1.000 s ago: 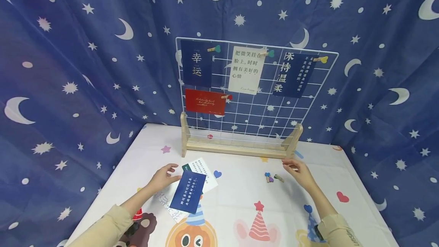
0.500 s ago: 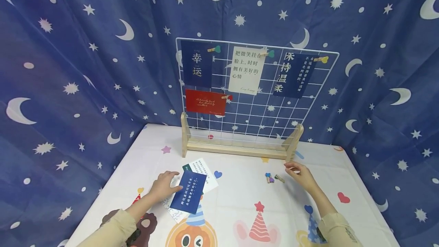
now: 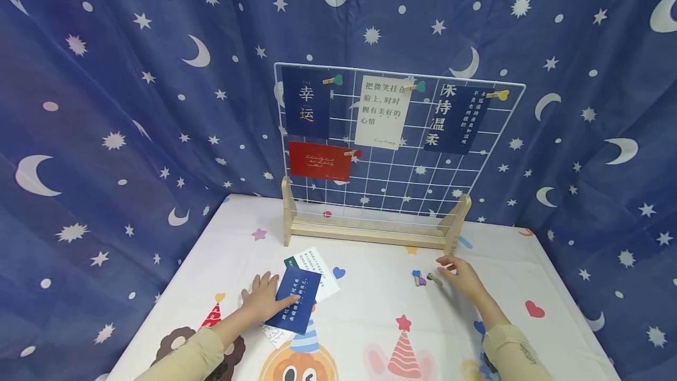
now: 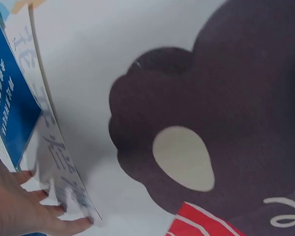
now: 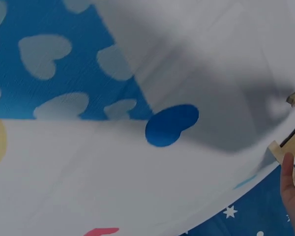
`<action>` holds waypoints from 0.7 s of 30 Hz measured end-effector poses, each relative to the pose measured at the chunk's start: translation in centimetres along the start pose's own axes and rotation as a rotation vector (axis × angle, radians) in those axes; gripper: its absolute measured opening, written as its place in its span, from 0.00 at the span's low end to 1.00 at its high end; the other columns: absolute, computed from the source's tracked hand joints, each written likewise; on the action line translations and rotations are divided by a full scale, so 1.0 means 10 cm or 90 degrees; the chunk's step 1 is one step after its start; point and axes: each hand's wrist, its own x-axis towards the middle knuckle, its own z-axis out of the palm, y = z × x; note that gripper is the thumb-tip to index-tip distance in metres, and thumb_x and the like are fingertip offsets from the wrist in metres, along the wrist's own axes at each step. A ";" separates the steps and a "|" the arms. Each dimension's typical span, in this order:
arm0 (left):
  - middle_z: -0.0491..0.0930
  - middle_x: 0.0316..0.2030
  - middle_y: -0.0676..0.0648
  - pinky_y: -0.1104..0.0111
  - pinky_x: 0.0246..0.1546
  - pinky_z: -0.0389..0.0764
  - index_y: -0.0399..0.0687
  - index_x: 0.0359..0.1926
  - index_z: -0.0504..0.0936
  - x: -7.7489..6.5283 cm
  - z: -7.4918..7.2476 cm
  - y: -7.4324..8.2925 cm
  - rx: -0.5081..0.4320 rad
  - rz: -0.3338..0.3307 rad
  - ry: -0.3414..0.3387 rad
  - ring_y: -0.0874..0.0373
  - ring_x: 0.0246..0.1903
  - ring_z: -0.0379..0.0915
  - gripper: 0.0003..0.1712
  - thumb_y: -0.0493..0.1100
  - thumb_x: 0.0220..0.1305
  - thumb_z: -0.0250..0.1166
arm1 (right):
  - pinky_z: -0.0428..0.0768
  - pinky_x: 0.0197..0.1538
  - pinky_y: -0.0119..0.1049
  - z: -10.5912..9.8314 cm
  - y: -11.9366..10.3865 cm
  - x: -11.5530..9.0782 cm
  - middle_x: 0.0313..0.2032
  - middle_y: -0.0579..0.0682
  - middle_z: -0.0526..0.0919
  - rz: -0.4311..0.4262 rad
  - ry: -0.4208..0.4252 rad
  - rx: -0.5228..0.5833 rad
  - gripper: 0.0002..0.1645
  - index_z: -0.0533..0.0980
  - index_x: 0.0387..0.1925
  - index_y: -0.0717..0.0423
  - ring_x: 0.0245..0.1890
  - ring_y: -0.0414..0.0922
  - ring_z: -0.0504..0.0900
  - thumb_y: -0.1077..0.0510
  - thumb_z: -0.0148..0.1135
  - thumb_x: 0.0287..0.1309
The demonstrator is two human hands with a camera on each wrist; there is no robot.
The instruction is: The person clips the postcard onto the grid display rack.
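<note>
My left hand (image 3: 262, 300) rests on the left edge of a small pile of cards, fingers spread and thumb lying across the top card. That top card is dark blue (image 3: 302, 307) with white characters. Under it a white card (image 3: 325, 280) shows at the upper right, and a white card with grey characters (image 4: 44, 115) shows below. In the left wrist view, the fingertips (image 4: 78, 226) lie along that lower card's edge. My right hand (image 3: 460, 278), loosely bent and holding nothing, hovers beside a green clothespin (image 3: 435, 279). Blue and purple clothespins (image 3: 417, 278) lie left of it.
A white wire grid (image 3: 423, 178) stands at the back in a wooden base (image 3: 370, 234). Clothespins hold a red card (image 3: 319, 161), a white card (image 3: 382, 125) and two dark blue cards on it. A star-patterned curtain (image 3: 158, 99) surrounds the table.
My left hand has come right and down onto the cards, its fingers spreading and its thumb moving over the blue card. The right hand has stayed almost still by the clothespins.
</note>
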 end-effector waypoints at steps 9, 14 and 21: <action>0.48 0.67 0.23 0.25 0.57 0.41 0.28 0.67 0.54 0.02 0.00 0.10 0.021 -0.047 -0.060 0.23 0.67 0.36 0.64 0.70 0.44 0.67 | 0.78 0.46 0.53 0.09 0.01 0.10 0.39 0.68 0.81 0.019 -0.005 -0.011 0.12 0.75 0.42 0.71 0.38 0.60 0.80 0.67 0.59 0.57; 0.48 0.68 0.23 0.25 0.58 0.41 0.30 0.68 0.54 0.02 0.00 0.10 0.031 -0.057 -0.064 0.24 0.68 0.36 0.68 0.72 0.39 0.69 | 0.79 0.45 0.51 0.12 0.03 0.14 0.39 0.68 0.81 0.023 -0.014 -0.024 0.12 0.76 0.41 0.71 0.37 0.59 0.80 0.66 0.59 0.57; 0.47 0.68 0.24 0.25 0.58 0.39 0.33 0.68 0.54 0.01 0.08 0.11 0.018 -0.062 -0.043 0.24 0.68 0.34 0.71 0.71 0.31 0.73 | 0.77 0.46 0.54 0.09 -0.03 0.16 0.38 0.67 0.81 0.031 -0.028 -0.052 0.12 0.76 0.41 0.70 0.38 0.60 0.79 0.65 0.59 0.57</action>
